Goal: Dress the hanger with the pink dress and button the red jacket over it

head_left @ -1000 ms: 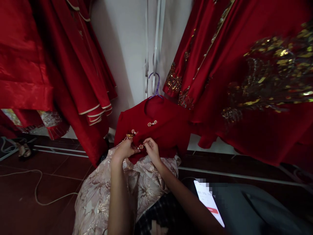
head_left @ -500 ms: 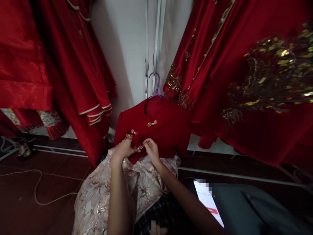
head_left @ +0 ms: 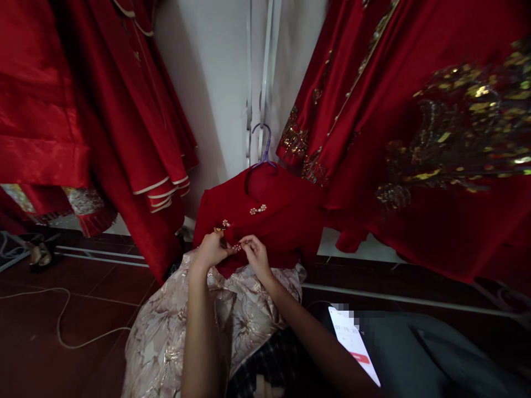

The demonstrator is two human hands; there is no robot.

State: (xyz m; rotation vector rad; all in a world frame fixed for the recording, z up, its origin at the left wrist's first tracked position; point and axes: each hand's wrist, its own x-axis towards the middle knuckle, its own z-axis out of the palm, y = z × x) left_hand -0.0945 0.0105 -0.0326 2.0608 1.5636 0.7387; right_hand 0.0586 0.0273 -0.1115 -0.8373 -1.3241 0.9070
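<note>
A red jacket (head_left: 286, 226) on a purple hanger (head_left: 266, 149) lies spread before me, its lower edge over a pale floral brocade cloth (head_left: 166, 342). Near its lower front, my left hand (head_left: 211, 251) pinches a small pearl-beaded button (head_left: 237, 248) at the fabric. The fingertips of my right hand (head_left: 255, 255) are pressed together at the other side of that button; anything between them is too small to make out. A flower-shaped beaded fastener (head_left: 258, 209) sits higher on the chest, and another beaded ornament (head_left: 226, 223) is just above my left hand.
Red garments (head_left: 136, 110) hang at the left, and a red dress with gold sequins (head_left: 456, 127) hangs at the right. A lit phone (head_left: 352, 345) lies on a dark grey surface (head_left: 415, 348). A white cable (head_left: 66, 315) runs over the tiled floor, near a pair of shoes (head_left: 39, 254).
My right hand has shifted slightly left, its fingertips now closer to my left hand and the beaded button. The jacket stays in place.
</note>
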